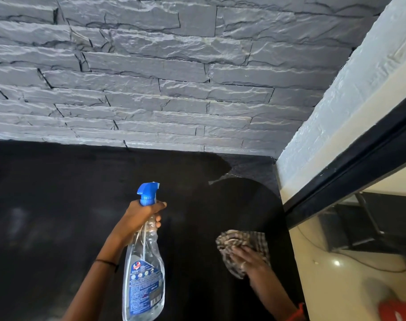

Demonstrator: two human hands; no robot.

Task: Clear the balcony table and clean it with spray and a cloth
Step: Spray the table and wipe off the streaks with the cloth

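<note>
Desk: one, black and smooth, with a rounded corner at the right, set against the wall. Most of its top looks dark; a single greyer, speckled patch shows at the far right corner.

One spray bottle is held upright above the desk's middle. It is made of clear plastic, with a blue trigger head and a blue printed label. The left grip, a bare hand, is wrapped round the bottle's neck just below the trigger. A thin black band circles that wrist.

One cloth, checked brown and pale and crumpled into folds, lies on the desk near its right edge. The right grip presses on it with flattened fingers, not clenched. An orange band sits on that wrist.

Behind the desk rises a wall of rough grey split stone laid in long, uneven courses. At the right stands one white textured pillar, edged by a black door frame with glass beside it.
</note>
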